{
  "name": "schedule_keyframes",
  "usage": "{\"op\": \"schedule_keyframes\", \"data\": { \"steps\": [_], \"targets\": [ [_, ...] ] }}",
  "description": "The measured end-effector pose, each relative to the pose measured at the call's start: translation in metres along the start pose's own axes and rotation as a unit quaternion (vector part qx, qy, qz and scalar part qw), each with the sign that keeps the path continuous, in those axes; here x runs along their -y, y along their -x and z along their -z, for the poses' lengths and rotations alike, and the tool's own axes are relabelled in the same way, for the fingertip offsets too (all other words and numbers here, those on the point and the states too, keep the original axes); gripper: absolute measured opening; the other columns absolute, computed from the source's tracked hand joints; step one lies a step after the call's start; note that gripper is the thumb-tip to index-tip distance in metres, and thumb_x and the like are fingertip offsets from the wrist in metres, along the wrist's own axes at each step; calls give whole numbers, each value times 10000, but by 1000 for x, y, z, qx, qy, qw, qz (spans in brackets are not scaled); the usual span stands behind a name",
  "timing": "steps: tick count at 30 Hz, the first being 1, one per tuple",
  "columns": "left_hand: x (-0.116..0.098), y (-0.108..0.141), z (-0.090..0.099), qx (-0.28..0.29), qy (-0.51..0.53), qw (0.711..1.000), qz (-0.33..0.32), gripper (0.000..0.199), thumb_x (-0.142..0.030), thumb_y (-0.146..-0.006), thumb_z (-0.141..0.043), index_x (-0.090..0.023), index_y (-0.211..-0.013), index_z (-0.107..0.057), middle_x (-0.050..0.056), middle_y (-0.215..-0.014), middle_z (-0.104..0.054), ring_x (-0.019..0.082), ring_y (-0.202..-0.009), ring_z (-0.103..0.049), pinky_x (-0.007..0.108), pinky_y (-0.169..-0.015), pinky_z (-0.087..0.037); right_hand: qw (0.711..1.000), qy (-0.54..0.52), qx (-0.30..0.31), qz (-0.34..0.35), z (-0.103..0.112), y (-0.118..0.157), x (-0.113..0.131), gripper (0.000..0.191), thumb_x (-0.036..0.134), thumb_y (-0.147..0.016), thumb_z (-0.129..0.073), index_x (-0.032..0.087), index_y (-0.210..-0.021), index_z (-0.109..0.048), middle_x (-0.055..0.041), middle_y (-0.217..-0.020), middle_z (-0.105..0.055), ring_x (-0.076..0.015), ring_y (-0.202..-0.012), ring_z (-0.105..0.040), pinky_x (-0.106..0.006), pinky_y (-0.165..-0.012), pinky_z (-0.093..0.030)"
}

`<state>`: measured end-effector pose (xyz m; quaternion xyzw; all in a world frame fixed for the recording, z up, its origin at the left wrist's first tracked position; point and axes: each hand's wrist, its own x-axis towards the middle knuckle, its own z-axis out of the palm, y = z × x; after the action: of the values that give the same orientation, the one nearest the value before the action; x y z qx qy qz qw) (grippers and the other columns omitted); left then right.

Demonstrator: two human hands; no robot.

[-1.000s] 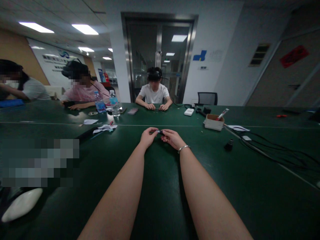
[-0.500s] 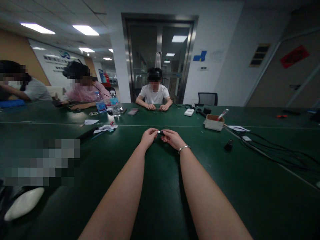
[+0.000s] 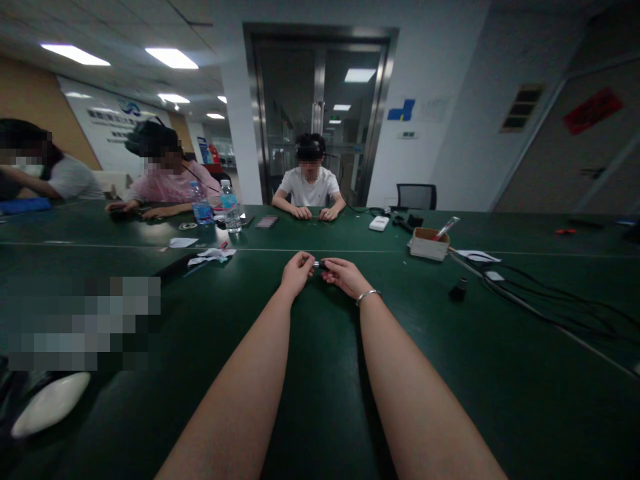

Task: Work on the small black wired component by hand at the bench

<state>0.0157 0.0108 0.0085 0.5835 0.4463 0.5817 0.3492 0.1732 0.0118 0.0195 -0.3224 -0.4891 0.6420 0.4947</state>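
Above the green table, my left hand [image 3: 298, 273] pinches the silver end of a small silver-and-black object [image 3: 317, 265]. From the other side, my right hand [image 3: 345, 276] has its thumb and fingers closed on the black end. It is small and partly covered by the fingertips, so its exact kind cannot be made out. Both arms reach far forward, and a silver bracelet [image 3: 368, 297] circles the right wrist.
Right of my hands are a small box [image 3: 429, 248] holding a tube-like item, a black cap-like piece [image 3: 458, 289] and dark cables [image 3: 545, 293]. Crumpled paper [image 3: 213, 255], water bottles [image 3: 231, 208] and a white mouse [image 3: 51, 404] are on the left. A co-worker [image 3: 310, 187] sits opposite.
The fingers of my left hand have shifted slightly upward at the silver end. My right hand has barely moved. A co-worker's hand at the left has moved slightly.
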Motion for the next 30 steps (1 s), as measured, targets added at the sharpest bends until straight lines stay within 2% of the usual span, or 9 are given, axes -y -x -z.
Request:
{"op": "schedule_keyframes", "data": {
  "steps": [3,9,15,19,23,30],
  "targets": [
    [1,-1,0,7,-5,1000,3,196,-364,-782,-580,-169,-806,-573,-24,-595,-547,91,-528,-512,208,-522,-397,1000,1,-2,0,0,-1,0,162,176,-772,-684,100,-911,-653,-41,-575,-636,-104,-498,-578,-200,-471,-462],
    [-1,0,0,18,-31,999,2,204,-289,-747,-618,-165,-908,-612,-6,-657,-571,115,-621,-547,222,-572,-417,1000,-3,-12,3,1,0,0,162,191,-780,-682,100,-908,-646,-36,-567,-631,-103,-491,-579,-197,-472,-467],
    [-1,-1,1,-7,-48,999,-19,190,-266,-713,-650,-169,-876,-636,36,-826,-623,107,-644,-538,228,-594,-429,1000,1,-6,3,1,1,0,159,199,-773,-693,108,-894,-645,-32,-555,-626,-100,-487,-577,-191,-465,-464],
    [2,-1,2,-10,-33,999,-19,258,-304,-716,-657,-187,-942,-618,-6,-718,-583,89,-562,-514,213,-547,-415,1000,5,-8,1,0,1,1,153,199,-771,-695,109,-887,-654,-35,-560,-629,-105,-491,-579,-197,-456,-461],
    [2,-1,1,-1,-24,1000,-8,224,-389,-756,-608,-180,-839,-608,-32,-586,-527,92,-522,-504,207,-513,-400,1000,9,-6,0,0,1,2,158,191,-772,-692,104,-900,-661,-41,-575,-637,-108,-502,-582,-199,-453,-460],
    [-5,-2,-2,7,20,999,30,203,-311,-705,-653,-156,-834,-638,2,-646,-597,105,-579,-542,233,-573,-437,1000,-1,-16,-2,1,2,3,151,203,-787,-675,108,-903,-657,-45,-574,-637,-113,-499,-584,-205,-459,-464]
  ]
}}
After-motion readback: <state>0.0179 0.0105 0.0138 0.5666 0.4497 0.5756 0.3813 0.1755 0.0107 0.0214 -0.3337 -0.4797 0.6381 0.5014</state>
